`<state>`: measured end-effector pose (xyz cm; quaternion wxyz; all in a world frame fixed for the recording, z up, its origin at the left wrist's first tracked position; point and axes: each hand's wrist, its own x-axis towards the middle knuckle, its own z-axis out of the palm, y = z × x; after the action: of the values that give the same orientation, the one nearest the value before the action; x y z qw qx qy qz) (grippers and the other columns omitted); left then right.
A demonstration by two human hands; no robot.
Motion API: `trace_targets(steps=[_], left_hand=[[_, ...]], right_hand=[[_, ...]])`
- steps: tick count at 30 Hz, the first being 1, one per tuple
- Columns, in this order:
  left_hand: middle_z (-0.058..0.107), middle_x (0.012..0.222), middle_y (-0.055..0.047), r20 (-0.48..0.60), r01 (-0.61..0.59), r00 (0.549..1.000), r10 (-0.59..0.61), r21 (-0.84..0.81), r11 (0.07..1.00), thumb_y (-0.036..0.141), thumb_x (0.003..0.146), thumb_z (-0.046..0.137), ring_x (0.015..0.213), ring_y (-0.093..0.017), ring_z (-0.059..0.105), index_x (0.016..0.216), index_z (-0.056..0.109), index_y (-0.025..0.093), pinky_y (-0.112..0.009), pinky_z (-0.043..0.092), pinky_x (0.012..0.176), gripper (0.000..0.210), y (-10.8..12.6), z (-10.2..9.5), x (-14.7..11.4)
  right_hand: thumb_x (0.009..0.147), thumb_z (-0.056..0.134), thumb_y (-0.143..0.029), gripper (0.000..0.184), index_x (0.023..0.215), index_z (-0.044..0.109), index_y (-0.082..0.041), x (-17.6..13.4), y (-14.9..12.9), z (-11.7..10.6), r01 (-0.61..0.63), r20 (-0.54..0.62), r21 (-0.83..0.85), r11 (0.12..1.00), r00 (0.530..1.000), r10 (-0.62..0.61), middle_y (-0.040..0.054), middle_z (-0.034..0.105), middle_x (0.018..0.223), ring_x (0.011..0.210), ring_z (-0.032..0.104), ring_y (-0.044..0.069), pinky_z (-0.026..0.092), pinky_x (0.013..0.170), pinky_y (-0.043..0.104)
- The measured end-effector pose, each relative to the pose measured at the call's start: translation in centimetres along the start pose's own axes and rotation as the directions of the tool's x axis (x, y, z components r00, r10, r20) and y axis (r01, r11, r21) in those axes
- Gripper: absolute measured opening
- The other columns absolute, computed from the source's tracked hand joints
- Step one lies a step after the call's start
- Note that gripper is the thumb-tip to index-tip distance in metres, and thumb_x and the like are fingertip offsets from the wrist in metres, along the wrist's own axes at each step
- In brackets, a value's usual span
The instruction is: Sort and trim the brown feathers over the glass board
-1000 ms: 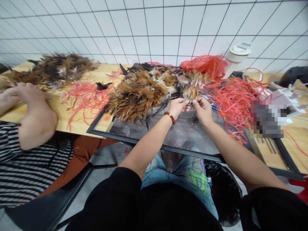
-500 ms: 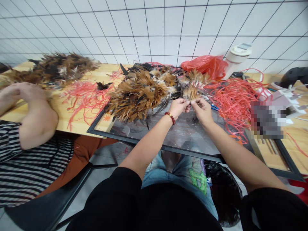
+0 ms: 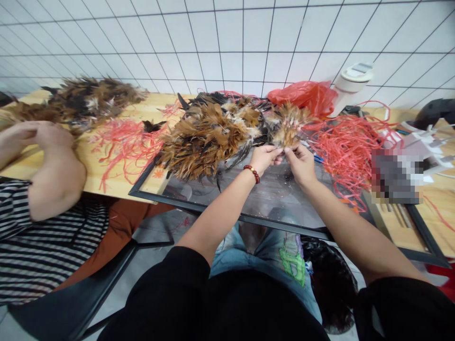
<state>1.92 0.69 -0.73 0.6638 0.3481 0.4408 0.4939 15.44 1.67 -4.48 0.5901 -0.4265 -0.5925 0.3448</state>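
Observation:
My left hand (image 3: pixel 267 160), with a beaded bracelet (image 3: pixel 252 174) at the wrist, is closed in a pinch. My right hand (image 3: pixel 300 162) pinches too, and the fingertips of both meet. Tan feathers (image 3: pixel 286 137) stick up from between the fingertips; the thin ends are hidden by my fingers. Behind them lie more pale brown feathers (image 3: pixel 293 115). To the left is a big heap of brown and black feathers (image 3: pixel 208 135). Red plastic strips (image 3: pixel 350 147) lie tangled to the right of my right hand, near a blue tool (image 3: pixel 318 159).
A dark-framed board (image 3: pixel 227 199) lies under my hands. Behind stand a red plastic bag (image 3: pixel 302 94) and a white cup (image 3: pixel 350 87). At left a person in a striped shirt (image 3: pixel 53 246) rests their arms near another feather pile (image 3: pixel 92 102). A black bag (image 3: pixel 330 284) sits below the table.
Both hands have shifted very slightly to the right with the feathers between them. The rest stands as it was.

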Motion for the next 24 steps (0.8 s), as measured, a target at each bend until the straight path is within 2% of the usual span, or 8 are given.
trace_targets(steps=[5, 11, 17, 24], left_hand=[[0.062, 0.058, 0.002, 0.019, 0.007, 1.0, -0.008, 0.056, 0.998, 0.007, 0.089, 0.064, 0.052, -0.006, 0.058, 0.074, 0.063, 0.009, -0.023, 0.049, 0.063, 0.015, 0.09, 0.27, -0.15], [0.058, 0.056, 0.004, 0.008, -0.01, 1.0, 0.009, 0.058, 0.998, 0.015, 0.093, 0.063, 0.047, -0.005, 0.056, 0.071, 0.056, 0.011, -0.021, 0.047, 0.059, 0.022, 0.03, 0.29, -0.07], [0.059, 0.057, 0.005, -0.011, -0.015, 1.0, 0.015, 0.035, 0.999, 0.013, 0.095, 0.058, 0.047, -0.004, 0.055, 0.074, 0.055, 0.012, -0.02, 0.047, 0.058, 0.021, -0.12, 0.27, 0.2], [0.058, 0.055, 0.005, -0.003, -0.014, 1.0, 0.014, 0.057, 0.998, 0.018, 0.089, 0.069, 0.047, -0.003, 0.055, 0.072, 0.056, 0.011, -0.019, 0.048, 0.059, 0.022, 0.11, 0.33, -0.14]], right_hand=[[0.07, 0.074, -0.071, 0.052, 0.073, 0.059, -0.022, -0.02, -0.15, 0.03, 0.0, -0.011, 0.014, 1.0, 1.0, 0.001, -0.0038, 0.053, 0.063, 0.058, 0.047, 0.011, 0.044, 0.063, 0.029], [0.071, 0.073, -0.073, 0.053, 0.074, 0.058, -0.022, -0.09, -0.22, 0.0, -0.003, 0.016, 0.006, 1.0, 1.0, 0.003, -0.0043, 0.053, 0.063, 0.06, 0.046, 0.011, 0.045, 0.064, 0.029], [0.075, 0.075, -0.064, 0.047, 0.079, 0.06, -0.02, -0.07, 0.15, -0.08, -0.002, 0.016, 0.029, 1.0, 1.0, 0.001, -0.0038, 0.054, 0.067, 0.061, 0.048, 0.01, 0.045, 0.066, 0.028], [0.077, 0.073, -0.064, 0.046, 0.078, 0.059, -0.02, -0.1, -0.05, -0.14, 0.0, 0.023, -0.005, 1.0, 1.0, 0.0, -0.0036, 0.054, 0.067, 0.063, 0.05, 0.011, 0.045, 0.066, 0.027]])
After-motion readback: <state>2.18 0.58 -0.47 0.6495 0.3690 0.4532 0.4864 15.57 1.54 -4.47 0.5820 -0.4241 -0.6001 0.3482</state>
